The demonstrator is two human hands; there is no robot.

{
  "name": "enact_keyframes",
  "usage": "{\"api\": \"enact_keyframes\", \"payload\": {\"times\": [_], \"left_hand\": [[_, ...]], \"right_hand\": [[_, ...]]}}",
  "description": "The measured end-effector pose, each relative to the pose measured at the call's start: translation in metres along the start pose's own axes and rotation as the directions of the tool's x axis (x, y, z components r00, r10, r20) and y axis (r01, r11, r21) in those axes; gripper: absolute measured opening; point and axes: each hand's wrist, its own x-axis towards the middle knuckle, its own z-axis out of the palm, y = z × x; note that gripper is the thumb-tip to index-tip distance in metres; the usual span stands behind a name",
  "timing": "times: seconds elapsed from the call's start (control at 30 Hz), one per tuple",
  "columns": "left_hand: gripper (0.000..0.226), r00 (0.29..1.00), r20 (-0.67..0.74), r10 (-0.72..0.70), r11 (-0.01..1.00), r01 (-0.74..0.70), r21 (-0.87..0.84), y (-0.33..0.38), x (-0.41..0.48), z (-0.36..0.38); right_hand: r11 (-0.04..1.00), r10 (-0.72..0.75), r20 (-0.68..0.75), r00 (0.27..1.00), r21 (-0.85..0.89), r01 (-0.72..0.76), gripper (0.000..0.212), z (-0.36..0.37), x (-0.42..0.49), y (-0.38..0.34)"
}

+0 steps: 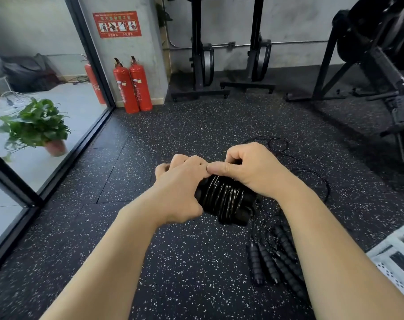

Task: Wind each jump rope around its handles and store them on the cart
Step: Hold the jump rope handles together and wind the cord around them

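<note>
A black jump rope bundle point(226, 199), its cord wound in many turns around two foam handles held side by side, sits between my hands above the floor. My left hand point(180, 188) grips the bundle's left end, fingers curled over the top. My right hand point(247, 167) holds the far right end, thumb pressed along the top toward the left fingertips. Several other black jump rope handles point(277, 257) lie on the floor below my right forearm, their thin cords point(312, 176) tangled and trailing away. A white cart point(395, 262) shows at the right edge.
The floor is black speckled rubber point(185, 273). Two red fire extinguishers point(133, 85) stand against a pillar. Black gym machines point(224, 54) line the back wall and right side. A glass partition point(57, 146) runs along the left, with a potted plant point(37, 128) behind it.
</note>
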Motion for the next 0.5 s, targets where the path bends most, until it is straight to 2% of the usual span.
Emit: {"api": "enact_keyframes", "payload": {"times": [0.2, 0.3, 0.37, 0.5], "left_hand": [[0.034, 0.996, 0.057, 0.072, 0.958, -0.053, -0.281, 0.002, -0.007, -0.006], [0.03, 0.994, 0.04, 0.098, 0.944, -0.08, -0.321, 0.003, -0.009, -0.008], [0.034, 0.994, 0.039, 0.103, 0.936, -0.084, -0.342, 0.003, -0.01, -0.008], [0.054, 0.996, 0.052, 0.067, 0.905, -0.039, -0.423, -0.004, -0.006, -0.005]], "right_hand": [[0.945, 0.001, 0.136, 0.991, 0.324, -0.046, 0.049, -0.001, -0.003, 0.007], [0.902, 0.027, 0.197, 0.98, 0.418, -0.109, 0.058, 0.004, 0.002, 0.014], [0.864, 0.036, 0.269, 0.962, 0.476, -0.165, 0.061, 0.005, 0.002, 0.014], [0.818, 0.075, 0.333, 0.94, 0.519, -0.249, 0.043, 0.008, 0.003, 0.017]]}}
